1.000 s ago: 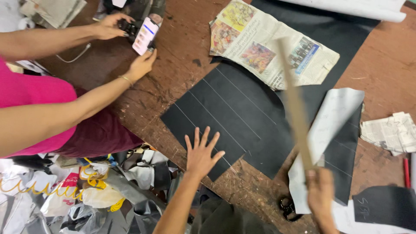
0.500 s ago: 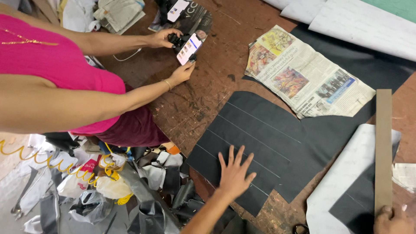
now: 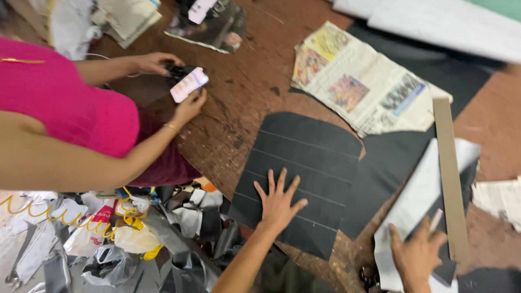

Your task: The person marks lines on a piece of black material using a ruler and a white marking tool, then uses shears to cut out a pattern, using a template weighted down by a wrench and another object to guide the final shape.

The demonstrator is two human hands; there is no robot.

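My left hand (image 3: 279, 202) lies flat with fingers spread on a black sheet (image 3: 304, 163) marked with pale parallel lines, pressing its lower part onto the brown worktable (image 3: 244, 103). My right hand (image 3: 417, 250) rests low at the right on white paper (image 3: 412, 206). It holds a thin white marking stick (image 3: 436, 219) and touches the lower end of a long brown wooden ruler (image 3: 448, 173), which lies flat over the paper and a second black sheet (image 3: 388, 163).
A person in a pink top (image 3: 70, 108) leans in from the left, holding a phone (image 3: 188, 84) with both hands. An open newspaper (image 3: 363, 87) lies above the black sheet. Scraps and plastic bags (image 3: 130, 228) pile below the table edge. Pale sheets (image 3: 434, 21) lie top right.
The ruler has come down from upright in my right hand to lying flat on the table. My left hand stays pressed on the black sheet. The view shifted left.
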